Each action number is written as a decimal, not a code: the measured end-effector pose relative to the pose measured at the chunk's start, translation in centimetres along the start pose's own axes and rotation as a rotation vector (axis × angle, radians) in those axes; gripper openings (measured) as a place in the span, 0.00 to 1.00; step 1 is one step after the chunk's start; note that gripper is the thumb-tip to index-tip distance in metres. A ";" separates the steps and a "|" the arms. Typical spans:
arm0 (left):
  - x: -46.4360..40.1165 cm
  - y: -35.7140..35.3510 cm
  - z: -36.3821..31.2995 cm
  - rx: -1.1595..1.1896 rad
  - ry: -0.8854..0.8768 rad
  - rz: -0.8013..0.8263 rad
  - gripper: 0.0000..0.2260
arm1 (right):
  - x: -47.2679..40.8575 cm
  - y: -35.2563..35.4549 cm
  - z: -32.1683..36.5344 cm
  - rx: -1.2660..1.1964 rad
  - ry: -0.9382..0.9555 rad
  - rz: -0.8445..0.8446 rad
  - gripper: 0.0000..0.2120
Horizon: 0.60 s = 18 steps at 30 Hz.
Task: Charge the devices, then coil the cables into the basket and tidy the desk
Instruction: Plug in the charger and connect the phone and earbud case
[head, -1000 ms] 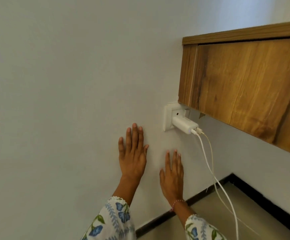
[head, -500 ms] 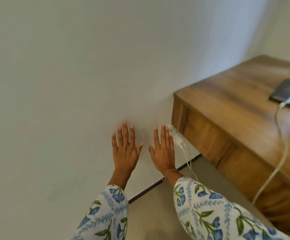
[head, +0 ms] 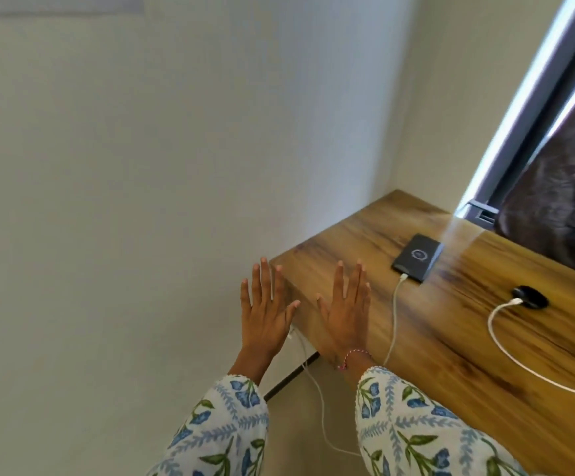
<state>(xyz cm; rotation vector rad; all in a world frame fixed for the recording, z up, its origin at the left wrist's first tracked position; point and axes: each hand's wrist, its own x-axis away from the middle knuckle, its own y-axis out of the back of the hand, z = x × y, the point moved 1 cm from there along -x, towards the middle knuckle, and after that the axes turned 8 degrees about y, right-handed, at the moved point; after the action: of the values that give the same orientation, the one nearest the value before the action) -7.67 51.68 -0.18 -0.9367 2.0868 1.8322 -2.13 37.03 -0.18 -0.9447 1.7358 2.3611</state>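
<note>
Your left hand (head: 265, 317) and your right hand (head: 346, 312) are both held up flat, fingers straight and spread, and they hold nothing. The left one is in front of the white wall (head: 124, 201), just beside the near left corner of the table (head: 451, 338). The right one is over that same corner; whether it touches the wood, I cannot tell from this view.

On the table, near the far edge, lies a dark flat device (head: 416, 257) with a round mark on its top. A white cable (head: 394, 317) is plugged into its near end, runs along the wood toward you and goes over the near edge of the table beside your right wrist. Further to the right, well apart from it, sits a small black oval device (head: 530, 297), also with a white cable (head: 519, 359) in it; this second cable makes a loop on the wood and leaves the picture at the right side.

Below the corner of the table, between your two arms, a thin white lead (head: 317, 400) hangs down to the floor (head: 313, 451). Its upper end is hidden behind your left hand, so what it is plugged into does not show.

At the far right side of the table stand a grey window frame (head: 519, 115) and a dark curtain (head: 560, 187). Your sleeves (head: 416, 427) are white with blue flowers, and a thin bracelet (head: 353, 355) is on your right wrist.
</note>
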 end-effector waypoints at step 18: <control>-6.3 -9.4 -19.1 0.122 -0.219 0.419 0.31 | -1.0 2.0 -19.7 -0.046 -0.509 0.113 0.34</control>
<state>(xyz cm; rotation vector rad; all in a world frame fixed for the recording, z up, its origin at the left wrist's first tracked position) 7.38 35.35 -0.50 -0.2643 2.3453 1.8561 6.51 19.21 -1.51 -0.2121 1.5653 2.4280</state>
